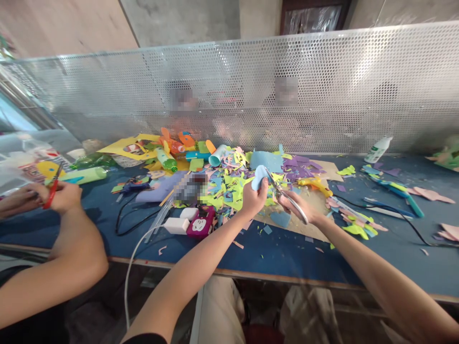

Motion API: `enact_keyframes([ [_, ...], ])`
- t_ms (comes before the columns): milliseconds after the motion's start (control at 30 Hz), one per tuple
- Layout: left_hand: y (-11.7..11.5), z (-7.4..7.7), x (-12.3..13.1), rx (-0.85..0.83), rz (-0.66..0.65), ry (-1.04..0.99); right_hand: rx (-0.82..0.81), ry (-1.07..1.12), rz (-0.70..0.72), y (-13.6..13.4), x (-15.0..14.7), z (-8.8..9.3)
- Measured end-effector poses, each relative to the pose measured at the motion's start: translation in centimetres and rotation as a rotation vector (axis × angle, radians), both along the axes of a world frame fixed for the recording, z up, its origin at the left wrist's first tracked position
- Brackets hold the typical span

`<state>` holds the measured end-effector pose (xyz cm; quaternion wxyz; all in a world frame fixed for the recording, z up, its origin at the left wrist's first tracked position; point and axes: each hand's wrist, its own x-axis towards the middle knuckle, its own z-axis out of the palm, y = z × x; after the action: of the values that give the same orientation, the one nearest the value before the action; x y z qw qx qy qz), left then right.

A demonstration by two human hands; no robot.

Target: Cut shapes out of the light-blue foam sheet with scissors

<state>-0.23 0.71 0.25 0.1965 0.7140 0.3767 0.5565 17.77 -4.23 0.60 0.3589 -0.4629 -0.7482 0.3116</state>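
Observation:
Over the middle of the blue table, my left hand (255, 197) pinches a light blue paper piece (258, 177) with a rounded top edge. My right hand (289, 202) is closed around the handles of a pair of scissors (299, 209). The blades point up and left and lie against the right edge of the paper; whether they are parted is hard to tell. Beneath my hands is a sheet of brown paper (315, 224), with a loose blue cutout (280, 219) on it. A larger blue sheet (267, 161) rests just behind the paper I hold.
Yellow-green paper scraps (225, 188) heap up left of my hands. A purple box (201, 222) and a white charger (176, 225) with a cable sit nearer. At left, a co-worker's hands hold red scissors (53, 188). A glue bottle (378, 149) stands before the perforated metal screen (229, 95).

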Motion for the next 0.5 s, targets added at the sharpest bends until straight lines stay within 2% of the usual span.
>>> enact_keyframes([
  [333, -0.31, 0.45, 0.04, 0.012, 0.010, -0.013, 0.078, -0.035, -0.050, 0.38, -0.10, -0.45],
  [500, -0.27, 0.13, 0.11, -0.010, -0.036, -0.010, 0.068, 0.017, -0.041, 0.41, -0.03, -0.74],
])
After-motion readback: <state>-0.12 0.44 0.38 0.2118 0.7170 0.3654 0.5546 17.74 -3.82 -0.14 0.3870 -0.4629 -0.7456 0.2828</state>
